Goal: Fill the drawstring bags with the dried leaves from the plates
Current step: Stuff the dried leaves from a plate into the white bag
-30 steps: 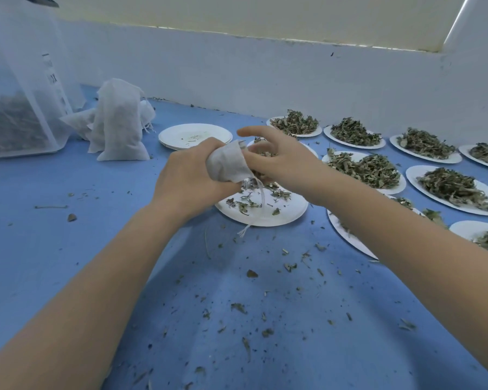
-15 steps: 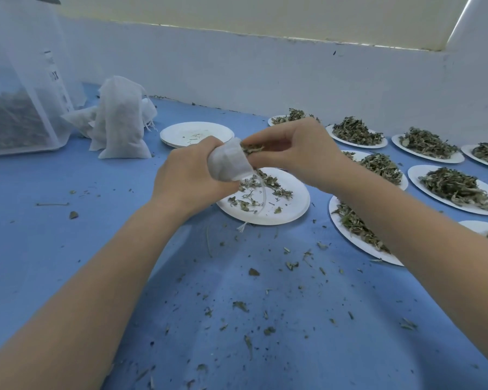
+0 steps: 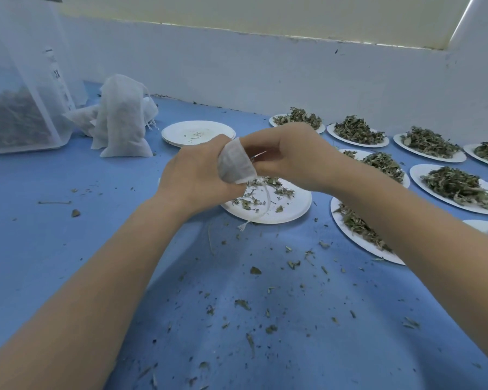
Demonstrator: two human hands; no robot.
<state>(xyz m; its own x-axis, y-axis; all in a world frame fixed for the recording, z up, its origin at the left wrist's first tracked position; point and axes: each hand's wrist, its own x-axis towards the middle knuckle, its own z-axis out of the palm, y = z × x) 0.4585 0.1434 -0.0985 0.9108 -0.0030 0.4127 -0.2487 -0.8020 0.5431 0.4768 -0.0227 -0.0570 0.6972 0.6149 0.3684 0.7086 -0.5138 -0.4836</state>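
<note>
Small white mesh drawstring bag (image 3: 235, 164), bulging, cord dangling: left hand (image 3: 193, 175) grips it, right hand (image 3: 290, 159) pinches its mouth. Leaf-strewn blue table (image 3: 68, 220) open toward 6 o'clock.

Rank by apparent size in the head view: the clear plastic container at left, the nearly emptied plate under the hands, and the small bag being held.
1. Clear plastic container, cut off by the frame edge.
2. Nearly emptied plate, partly hidden by the hands.
3. Small bag, partly covered by the left hand.
</note>
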